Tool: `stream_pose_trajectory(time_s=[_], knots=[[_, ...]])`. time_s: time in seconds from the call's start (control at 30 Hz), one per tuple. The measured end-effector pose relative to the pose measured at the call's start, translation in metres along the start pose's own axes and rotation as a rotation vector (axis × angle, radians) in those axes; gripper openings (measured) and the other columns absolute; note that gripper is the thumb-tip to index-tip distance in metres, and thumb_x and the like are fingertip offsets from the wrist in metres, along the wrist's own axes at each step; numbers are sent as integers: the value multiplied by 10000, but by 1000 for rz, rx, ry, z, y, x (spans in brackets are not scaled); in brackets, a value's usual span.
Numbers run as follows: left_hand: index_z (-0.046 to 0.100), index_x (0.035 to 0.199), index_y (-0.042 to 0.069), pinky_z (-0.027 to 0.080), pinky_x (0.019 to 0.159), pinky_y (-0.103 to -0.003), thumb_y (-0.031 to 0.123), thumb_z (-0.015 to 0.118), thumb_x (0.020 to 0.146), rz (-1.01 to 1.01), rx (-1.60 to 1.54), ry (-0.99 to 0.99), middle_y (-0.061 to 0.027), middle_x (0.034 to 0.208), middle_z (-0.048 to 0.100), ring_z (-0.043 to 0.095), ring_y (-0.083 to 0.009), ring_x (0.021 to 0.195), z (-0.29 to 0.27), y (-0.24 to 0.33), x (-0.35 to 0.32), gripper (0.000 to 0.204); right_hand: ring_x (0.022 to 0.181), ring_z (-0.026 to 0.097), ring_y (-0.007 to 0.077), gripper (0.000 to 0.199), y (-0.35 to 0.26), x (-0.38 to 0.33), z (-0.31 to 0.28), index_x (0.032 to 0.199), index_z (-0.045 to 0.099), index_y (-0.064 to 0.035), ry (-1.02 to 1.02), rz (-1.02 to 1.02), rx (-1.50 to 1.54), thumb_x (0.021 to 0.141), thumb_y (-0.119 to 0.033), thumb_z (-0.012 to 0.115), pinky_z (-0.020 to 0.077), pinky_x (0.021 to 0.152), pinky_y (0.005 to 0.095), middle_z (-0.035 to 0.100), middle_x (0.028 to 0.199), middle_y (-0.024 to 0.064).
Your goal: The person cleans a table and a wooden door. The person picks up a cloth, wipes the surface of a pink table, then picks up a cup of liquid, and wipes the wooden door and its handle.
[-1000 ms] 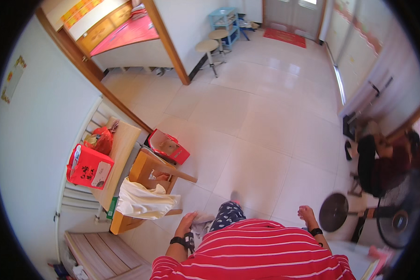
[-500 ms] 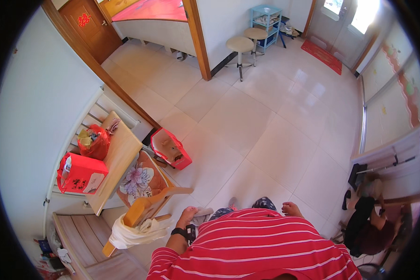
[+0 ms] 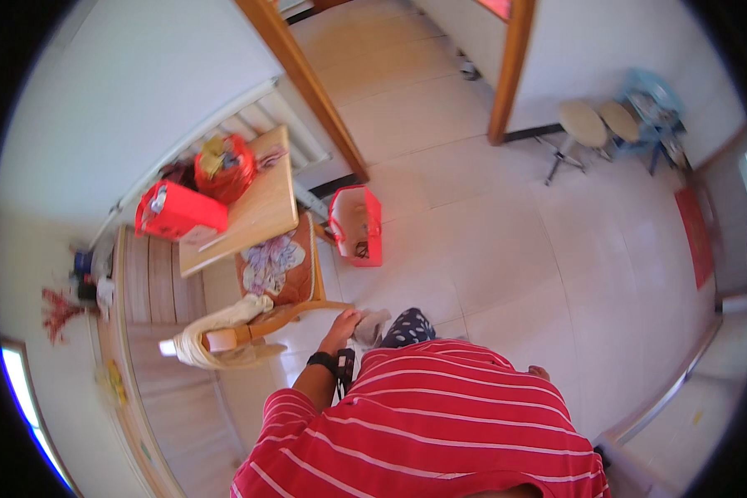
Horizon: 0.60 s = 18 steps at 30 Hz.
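Observation:
My left hand (image 3: 339,329) hangs in front of me, closed round a greyish cloth (image 3: 372,329) that droops from it beside my leg. Close to that hand is the back of a wooden chair (image 3: 286,315) with a flowered seat cushion (image 3: 272,264). A cream cloth (image 3: 216,334) is draped over the chair back, apart from the hand. On the other side, only a small part of my right hand (image 3: 539,373) shows past my striped shirt; its fingers are mostly hidden.
A light wooden table (image 3: 266,217) bears a red box bag (image 3: 178,213) and a stuffed red plastic bag (image 3: 226,170). An open red carton (image 3: 357,226) stands on the tiled floor by the doorway. Stools (image 3: 583,124) and a blue rack (image 3: 651,108) stand at the far right.
My view has swung to the left, so the table, chair and carton appear farther right. The cloth remains in my left hand. Less of my right hand shows.

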State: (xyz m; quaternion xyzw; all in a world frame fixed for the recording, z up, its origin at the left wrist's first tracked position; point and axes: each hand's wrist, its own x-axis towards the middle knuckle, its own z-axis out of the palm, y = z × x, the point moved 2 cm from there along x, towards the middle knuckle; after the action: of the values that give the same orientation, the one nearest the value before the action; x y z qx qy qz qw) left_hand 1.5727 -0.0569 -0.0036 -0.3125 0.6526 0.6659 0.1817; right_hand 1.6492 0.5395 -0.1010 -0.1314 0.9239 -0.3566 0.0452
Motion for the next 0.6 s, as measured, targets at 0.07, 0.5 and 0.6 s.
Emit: stream_pose_trajectory(time_s=[0.07, 0.5, 0.6], knots=[[571, 984, 21, 408, 672, -235, 207, 504, 841, -25, -69, 89, -28, 856, 577, 509, -113, 768, -4, -14, -1, 245, 546, 492, 175, 162, -16, 70, -35, 674, 495, -125, -187, 517, 482, 803, -221, 473, 384, 423, 315, 441, 595, 36], [555, 1044, 64, 430, 707, -269, 182, 473, 837, 105, -56, 209, -42, 942, 547, 499, -125, 844, 62, 180, 217, 252, 815, 559, 356, 238, 151, 335, 7, 759, 577, -41, -572, 148, -132, 772, -276, 542, 447, 726, 435, 596, 837, 188], [542, 1070, 78, 451, 747, -280, 165, 476, 851, 39, -301, 275, -48, 934, 549, 519, -142, 893, 42, 174, 227, 244, 693, 569, 267, 232, 40, 450, -32, 692, 527, -31, -588, -128, 146, 800, -236, 534, 469, 612, 369, 586, 737, 130]])
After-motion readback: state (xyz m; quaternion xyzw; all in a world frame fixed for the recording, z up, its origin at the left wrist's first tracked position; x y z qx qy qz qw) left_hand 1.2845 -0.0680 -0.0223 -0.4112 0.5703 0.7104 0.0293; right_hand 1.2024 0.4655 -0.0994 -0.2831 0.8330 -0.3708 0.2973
